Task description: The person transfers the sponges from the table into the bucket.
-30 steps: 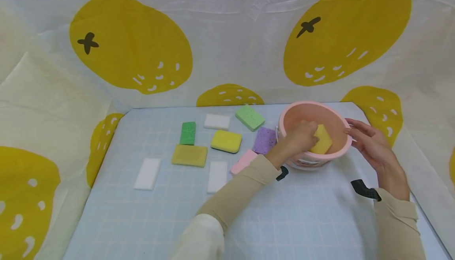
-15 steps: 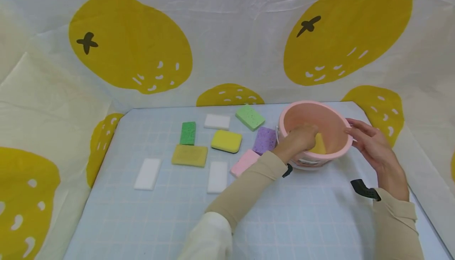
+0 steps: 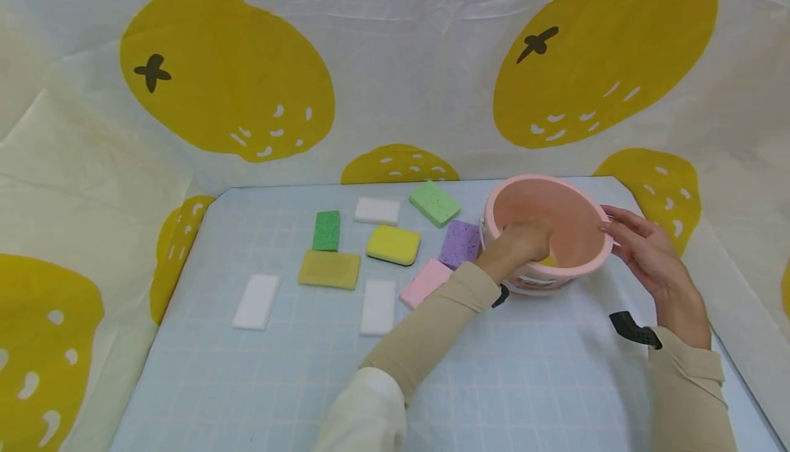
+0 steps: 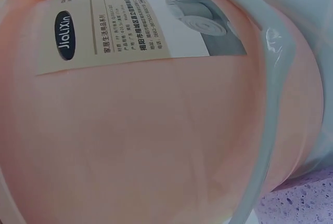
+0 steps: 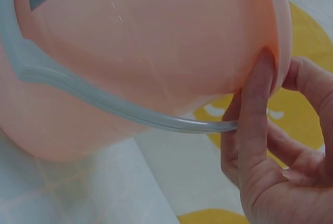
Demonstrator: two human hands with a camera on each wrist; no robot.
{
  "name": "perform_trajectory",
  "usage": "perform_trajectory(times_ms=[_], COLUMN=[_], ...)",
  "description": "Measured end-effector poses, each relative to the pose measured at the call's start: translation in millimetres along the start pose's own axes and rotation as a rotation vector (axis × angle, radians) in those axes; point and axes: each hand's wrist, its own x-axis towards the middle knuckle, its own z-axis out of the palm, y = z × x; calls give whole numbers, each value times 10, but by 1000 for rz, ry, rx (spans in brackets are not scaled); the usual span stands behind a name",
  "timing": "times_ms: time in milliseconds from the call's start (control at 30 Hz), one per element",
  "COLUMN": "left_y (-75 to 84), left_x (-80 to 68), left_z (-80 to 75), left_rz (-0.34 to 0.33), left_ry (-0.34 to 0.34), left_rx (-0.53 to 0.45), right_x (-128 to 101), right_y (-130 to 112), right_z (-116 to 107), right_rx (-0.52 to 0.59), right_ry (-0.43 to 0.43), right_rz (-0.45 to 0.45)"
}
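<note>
My left hand [image 3: 524,238] reaches down inside a pink bucket [image 3: 577,212] and holds a yellow sponge [image 3: 548,260]. Only a small edge of that sponge shows under the hand; the fingertips are hidden. On the bucket's right side, my right hand [image 3: 655,263] pinches the rim between thumb and fingers. In the right wrist view, the thumb lies on the rim's inner side, the fingers [image 5: 255,109] outside by the grey handle [image 5: 119,109]. The left wrist view is filled by the bucket's outer wall [image 4: 130,146] with its paper label [image 4: 130,26].
Left of the bucket lie a purple sponge [image 3: 459,243], a pink sponge [image 3: 426,283], a light green sponge [image 3: 435,204], a yellow sponge with dark base [image 3: 393,245], a dark green sponge [image 3: 326,231], a tan sponge [image 3: 329,269] and several white sponges [image 3: 256,302].
My left hand has gone deeper into the bucket with the yellow sponge, which is now mostly hidden. The right hand has stayed at the rim.
</note>
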Motion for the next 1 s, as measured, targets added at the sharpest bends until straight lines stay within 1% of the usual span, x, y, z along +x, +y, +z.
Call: perform_trajectory(times_ms=[100,200,333,433,533,633,900,1000], left_y=[0,-13,-34,-35,-47,-88,-257,-316], left_x=[3,5,-13,-51,-108,-174,-356,-401], left_z=[-7,-14,-40,-76,-116,-148,-211,-227], left_rz=[0,26,104,146,167,202,352,416], left_ry=[2,29,89,115,134,156,255,325], left_rx=[-54,-80,-102,-142,-189,-237,-425,-477], right_x=[-5,-4,0,-4,-11,-17,-19,-18], right_y=[-11,-18,-20,-25,-33,-41,-65,-72], right_z=[0,1,-1,-3,-2,3,17,16], right_rx=[-25,-38,-27,-31,-37,-39,-40,-29], right_ry=[9,4,-17,-22,-20,-20,-17,-16], right_rz=[4,4,6,12,13,11,-7,-4])
